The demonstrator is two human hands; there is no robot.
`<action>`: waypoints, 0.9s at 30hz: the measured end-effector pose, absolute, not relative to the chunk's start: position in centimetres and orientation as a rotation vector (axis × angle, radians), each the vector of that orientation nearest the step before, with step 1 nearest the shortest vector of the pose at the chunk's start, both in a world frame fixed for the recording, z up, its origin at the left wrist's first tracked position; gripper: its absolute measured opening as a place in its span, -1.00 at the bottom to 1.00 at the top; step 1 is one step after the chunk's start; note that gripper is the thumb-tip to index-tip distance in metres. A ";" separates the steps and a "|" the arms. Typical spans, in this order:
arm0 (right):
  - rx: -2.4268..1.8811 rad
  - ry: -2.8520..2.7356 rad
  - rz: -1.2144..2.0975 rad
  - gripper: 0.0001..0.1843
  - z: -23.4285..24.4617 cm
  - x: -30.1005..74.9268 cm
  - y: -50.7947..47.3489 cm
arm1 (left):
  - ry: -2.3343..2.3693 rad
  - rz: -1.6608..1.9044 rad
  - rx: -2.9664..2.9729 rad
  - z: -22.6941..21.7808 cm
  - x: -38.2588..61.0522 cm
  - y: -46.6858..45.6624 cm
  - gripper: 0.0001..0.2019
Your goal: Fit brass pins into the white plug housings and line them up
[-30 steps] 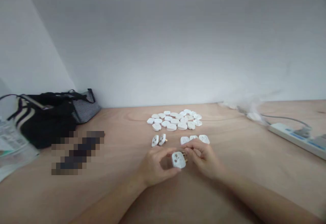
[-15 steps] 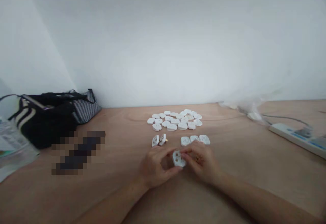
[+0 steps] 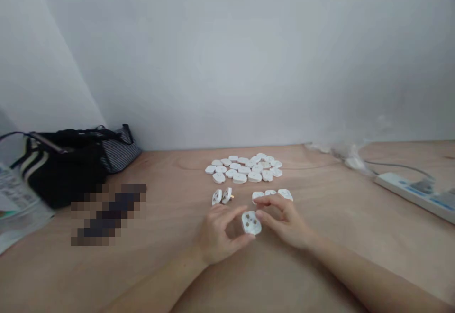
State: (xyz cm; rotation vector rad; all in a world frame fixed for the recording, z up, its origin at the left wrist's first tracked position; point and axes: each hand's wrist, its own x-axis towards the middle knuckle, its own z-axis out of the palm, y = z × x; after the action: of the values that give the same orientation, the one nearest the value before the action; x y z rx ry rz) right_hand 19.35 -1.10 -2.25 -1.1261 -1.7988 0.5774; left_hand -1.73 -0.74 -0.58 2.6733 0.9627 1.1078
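Between the thumb and forefinger of my left hand (image 3: 219, 234) is a white three-pin plug (image 3: 250, 227), held just above the table. Its face with brass-coloured pins is turned toward me. My right hand (image 3: 286, 220) is close by on the right, its thumb tip at the plug's upper right edge and its forefinger stretched out apart from the thumb. Behind my left hand, two similar white plugs (image 3: 227, 194) stand on edge, one with a brass pin sticking out. Three white plug pieces (image 3: 285, 194) lie in a row behind my right hand, partly covered by its fingers.
Several white plug pieces (image 3: 240, 178) lie in a loose group farther back on the wooden table (image 3: 170, 180). A black bag (image 3: 67, 170) and a blurred-out dark object (image 3: 110, 216) are at left. At right are a power strip (image 3: 408, 189) and clear plastic wrap (image 3: 350, 154).
My right fingers have drawn back from the plug's face and spread apart, so its pins show more fully. My left hand keeps its hold, with the plug shifted slightly right.
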 end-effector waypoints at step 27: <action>-1.388 -2.143 0.314 -0.60 -0.1 16.3 5.6 | 1.042 0.696 2.429 -0.5 -2.4 -1.0 -0.61</action>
State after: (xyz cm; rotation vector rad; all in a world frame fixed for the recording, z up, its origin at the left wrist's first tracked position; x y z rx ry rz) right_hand 16.33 5.59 -0.12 -1.3876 -2.1427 0.3145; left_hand -2.38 -1.00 -0.55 2.4286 1.0419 0.6963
